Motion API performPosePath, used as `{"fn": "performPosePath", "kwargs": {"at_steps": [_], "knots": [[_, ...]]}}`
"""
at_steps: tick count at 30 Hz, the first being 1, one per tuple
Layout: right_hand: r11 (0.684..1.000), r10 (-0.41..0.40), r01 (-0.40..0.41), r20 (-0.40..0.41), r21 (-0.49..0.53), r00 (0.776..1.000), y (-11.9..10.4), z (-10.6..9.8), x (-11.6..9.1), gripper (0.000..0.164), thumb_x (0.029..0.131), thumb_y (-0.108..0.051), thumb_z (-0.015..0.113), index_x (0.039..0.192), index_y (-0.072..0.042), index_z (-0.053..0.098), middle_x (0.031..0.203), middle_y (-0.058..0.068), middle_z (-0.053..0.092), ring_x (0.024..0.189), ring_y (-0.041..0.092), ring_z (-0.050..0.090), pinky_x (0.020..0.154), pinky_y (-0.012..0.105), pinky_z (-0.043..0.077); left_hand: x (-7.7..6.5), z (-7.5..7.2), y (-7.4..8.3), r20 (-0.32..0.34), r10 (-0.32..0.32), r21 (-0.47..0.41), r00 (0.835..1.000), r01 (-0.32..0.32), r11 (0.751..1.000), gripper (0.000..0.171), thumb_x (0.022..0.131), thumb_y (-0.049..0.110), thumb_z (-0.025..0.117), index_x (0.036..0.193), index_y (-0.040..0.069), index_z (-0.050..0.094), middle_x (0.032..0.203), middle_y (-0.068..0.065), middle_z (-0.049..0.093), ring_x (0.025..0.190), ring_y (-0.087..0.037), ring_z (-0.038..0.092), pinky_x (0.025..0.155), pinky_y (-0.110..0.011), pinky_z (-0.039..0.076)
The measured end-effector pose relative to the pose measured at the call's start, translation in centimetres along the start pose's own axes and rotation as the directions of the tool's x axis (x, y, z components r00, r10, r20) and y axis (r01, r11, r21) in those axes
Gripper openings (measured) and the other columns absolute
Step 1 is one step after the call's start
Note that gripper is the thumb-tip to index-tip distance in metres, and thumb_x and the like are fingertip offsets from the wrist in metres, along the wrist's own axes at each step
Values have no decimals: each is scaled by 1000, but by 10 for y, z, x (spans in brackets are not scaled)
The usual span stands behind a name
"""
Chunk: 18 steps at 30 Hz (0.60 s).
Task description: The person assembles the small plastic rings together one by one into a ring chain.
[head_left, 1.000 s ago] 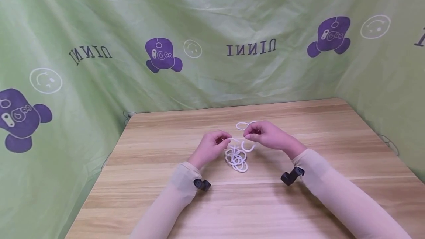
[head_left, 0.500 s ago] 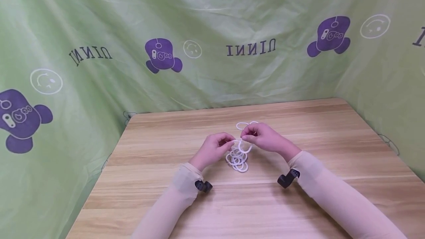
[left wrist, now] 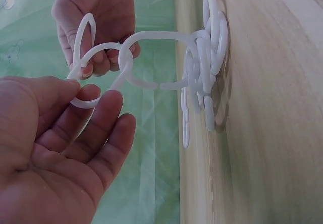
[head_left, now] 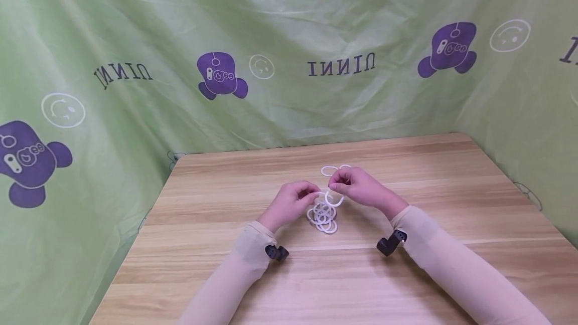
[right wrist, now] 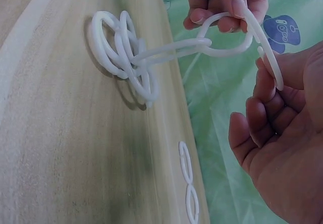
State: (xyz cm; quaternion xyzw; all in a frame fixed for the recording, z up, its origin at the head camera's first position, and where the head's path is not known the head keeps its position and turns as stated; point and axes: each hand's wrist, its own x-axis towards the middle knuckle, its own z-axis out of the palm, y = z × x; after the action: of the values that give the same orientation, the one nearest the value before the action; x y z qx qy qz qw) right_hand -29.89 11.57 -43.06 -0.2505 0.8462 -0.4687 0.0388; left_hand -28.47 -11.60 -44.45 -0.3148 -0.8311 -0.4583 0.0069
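My left hand [head_left: 291,203] pinches a white plastic chain link [left wrist: 102,46] between thumb and fingertips. Hooked through it is a second link [left wrist: 159,35], which slants down to a tangled pile of white links [head_left: 323,218] on the table. Opposite, my right hand [head_left: 361,187] holds an oval link [right wrist: 268,50] with a small gap in its side, gripped by thumb and fingers close to that gap. In the right wrist view this link's upper end meets the left hand's link right at the left thumb.
On the wooden table [head_left: 226,174], behind the pile, two joined white links [head_left: 329,167] lie partly hidden by the right hand. A black camera sits on each wrist, left [head_left: 277,253] and right [head_left: 391,242]. Green printed cloth [head_left: 280,109] hangs around the table's far sides.
The right hand has come left with its link, so the two held links now meet. My left hand has shifted slightly right. Over the last half second both hands barely move.
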Motion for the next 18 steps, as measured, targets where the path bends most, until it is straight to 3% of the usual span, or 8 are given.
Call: {"fn": "performPosePath", "kwargs": {"at_steps": [6, 18], "knots": [[1000, -10, 10, 7, 7, 1000, 0, 1, -1, 11, 95, -11, 64, 98, -1, 68, 88, 13, 65, 81, 19, 55, 71, 32, 46, 0, 1, -1, -11, 18, -7, 1000, -18, 1000, 12, 95, 10, 66, 103, 3, 71, 97, -7, 72, 84, -10, 64, 78, -26, 53], [999, -24, 26, 40, -37, 999, 0, 1, -1, 6, 94, -14, 65, 93, -9, 68, 84, 9, 64, 78, 20, 55, 70, 34, 47, 0, 2, -3, -22, 53, 10, 998, -53, 999, 12, 94, 10, 67, 103, 5, 71, 98, -3, 72, 90, -10, 66, 83, -26, 53]]}}
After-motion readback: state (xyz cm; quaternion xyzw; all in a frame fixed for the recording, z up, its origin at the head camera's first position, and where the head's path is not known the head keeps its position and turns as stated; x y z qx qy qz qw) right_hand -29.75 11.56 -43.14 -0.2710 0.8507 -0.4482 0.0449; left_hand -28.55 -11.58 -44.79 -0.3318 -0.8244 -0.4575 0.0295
